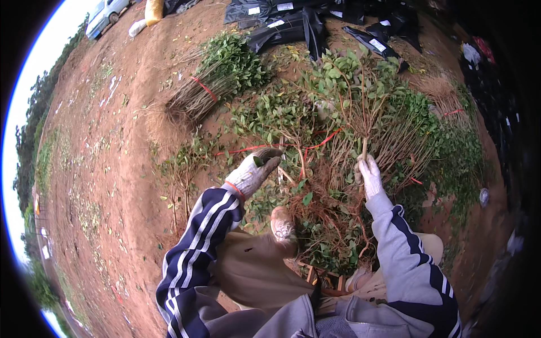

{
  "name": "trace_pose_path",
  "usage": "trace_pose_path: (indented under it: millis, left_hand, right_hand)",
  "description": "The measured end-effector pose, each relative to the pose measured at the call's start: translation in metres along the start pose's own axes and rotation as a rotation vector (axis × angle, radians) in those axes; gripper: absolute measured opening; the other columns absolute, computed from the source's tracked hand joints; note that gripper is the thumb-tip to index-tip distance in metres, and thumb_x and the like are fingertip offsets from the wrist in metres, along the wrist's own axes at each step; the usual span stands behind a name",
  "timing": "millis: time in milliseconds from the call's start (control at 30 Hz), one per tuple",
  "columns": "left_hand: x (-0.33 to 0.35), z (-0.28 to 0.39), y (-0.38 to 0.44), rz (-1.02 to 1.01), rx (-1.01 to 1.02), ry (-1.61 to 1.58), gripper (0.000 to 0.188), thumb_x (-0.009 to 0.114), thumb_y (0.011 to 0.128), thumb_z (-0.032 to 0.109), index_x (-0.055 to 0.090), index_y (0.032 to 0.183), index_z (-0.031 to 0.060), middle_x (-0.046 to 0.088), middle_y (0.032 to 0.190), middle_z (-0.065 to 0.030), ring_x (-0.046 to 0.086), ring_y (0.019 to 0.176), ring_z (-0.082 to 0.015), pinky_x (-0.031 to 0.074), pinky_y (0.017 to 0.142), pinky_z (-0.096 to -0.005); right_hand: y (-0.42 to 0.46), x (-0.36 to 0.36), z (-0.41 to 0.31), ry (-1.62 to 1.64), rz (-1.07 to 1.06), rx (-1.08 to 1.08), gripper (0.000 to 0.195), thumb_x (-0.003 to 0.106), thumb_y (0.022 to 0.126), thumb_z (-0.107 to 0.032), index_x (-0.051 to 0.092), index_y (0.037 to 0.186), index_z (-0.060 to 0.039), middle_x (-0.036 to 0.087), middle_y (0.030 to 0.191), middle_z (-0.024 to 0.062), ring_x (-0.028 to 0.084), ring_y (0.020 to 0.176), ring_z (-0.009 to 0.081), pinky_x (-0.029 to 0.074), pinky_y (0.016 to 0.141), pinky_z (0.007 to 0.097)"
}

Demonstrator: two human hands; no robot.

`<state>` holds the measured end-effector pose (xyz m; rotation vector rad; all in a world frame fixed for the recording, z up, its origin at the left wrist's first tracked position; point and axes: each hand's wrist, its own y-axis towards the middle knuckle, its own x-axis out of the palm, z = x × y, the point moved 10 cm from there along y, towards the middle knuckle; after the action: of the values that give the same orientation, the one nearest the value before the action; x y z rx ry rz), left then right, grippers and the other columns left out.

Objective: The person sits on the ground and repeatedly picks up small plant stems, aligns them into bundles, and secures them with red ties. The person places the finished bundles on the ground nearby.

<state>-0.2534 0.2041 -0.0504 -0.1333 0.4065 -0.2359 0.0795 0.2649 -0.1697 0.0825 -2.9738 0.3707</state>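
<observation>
My right hand [368, 174], in a white knitted glove, grips the stem of a leafy sapling [364, 145]. The plant stands roughly upright, its branches and green leaves [355, 80] spreading above the fist, with reddish roots [362, 228] hanging below. My left hand [252, 171] wears a soiled glove with an orange band at the wrist. Its fingers are apart from the thumb, and no held thing shows; a small leaf lies against it. Just right of its fingertips, another sapling [301, 158] rises from a tangle of bare roots [317, 205]. Red tape [323, 141] runs behind that sapling.
A tied bundle of seedlings [207, 86] lies ahead on the left; more bundles [401, 139] lie to the right. Black plastic-wrapped bundles [287, 31] with labels are at the far side. Small saplings [184, 177] stand at left. My shoe [282, 224] is close to the roots.
</observation>
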Motion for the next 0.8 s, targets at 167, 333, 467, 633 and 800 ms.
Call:
trace_pose_path:
  millis: [167, 333, 467, 633, 800]
  left_hand:
    - [0.075, 0.03, -0.002, -0.272, 0.037, 0.086, 0.042, 0.053, 0.097, 0.034, 0.056, 0.124, 0.0029, 0.06, 0.119, -0.013, 0.057, 0.11, -0.0229, 0.044, 0.095, -0.0346]
    - [0.084, 0.048, -0.014, -0.232, 0.027, 0.237, 0.042, 0.052, 0.097, 0.035, 0.056, 0.123, 0.0026, 0.061, 0.12, -0.0141, 0.058, 0.11, -0.0235, 0.046, 0.094, -0.0347]
    - [0.093, 0.07, -0.022, -0.169, 0.066, 0.287, 0.04, 0.053, 0.096, 0.032, 0.058, 0.122, 0.0028, 0.063, 0.118, -0.0142, 0.059, 0.11, -0.0254, 0.047, 0.093, -0.0351]
    - [0.131, 0.069, -0.035, -0.153, 0.127, 0.28, 0.041, 0.054, 0.096, 0.033, 0.058, 0.121, 0.0016, 0.064, 0.114, -0.014, 0.06, 0.105, -0.0233, 0.047, 0.091, -0.0338]
    - [0.219, 0.053, -0.055, -0.328, 0.093, 0.059, 0.041, 0.055, 0.096, 0.031, 0.055, 0.124, 0.0003, 0.062, 0.117, -0.0107, 0.059, 0.106, -0.0199, 0.046, 0.093, -0.0326]
  right_hand:
    - [-0.025, -0.03, -0.117, 0.016, 0.044, -0.195, 0.013, 0.052, 0.098, -0.018, 0.055, 0.109, -0.0117, 0.055, 0.076, -0.0039, 0.044, 0.051, 0.0017, 0.034, 0.043, 0.0174]
    - [-0.048, -0.068, -0.218, -0.22, 0.06, -0.487, 0.018, 0.054, 0.097, -0.015, 0.06, 0.113, -0.0082, 0.053, 0.077, -0.0032, 0.047, 0.06, 0.0037, 0.037, 0.053, 0.0178]
    - [-0.076, -0.117, -0.287, -1.053, 0.331, -0.7, 0.03, 0.058, 0.093, -0.026, 0.059, 0.119, -0.011, 0.065, 0.108, 0.0103, 0.064, 0.093, 0.0251, 0.049, 0.08, 0.0337]
    - [-0.13, -0.166, -0.34, -1.728, 0.28, -0.77, 0.026, 0.059, 0.087, -0.029, 0.062, 0.112, -0.0186, 0.064, 0.093, 0.0069, 0.063, 0.085, 0.0291, 0.051, 0.073, 0.0395]
    - [-0.21, -0.208, -0.31, -1.673, 0.113, -0.627, 0.025, 0.062, 0.085, -0.026, 0.065, 0.107, -0.0168, 0.064, 0.089, 0.0084, 0.064, 0.082, 0.0291, 0.051, 0.07, 0.0391]
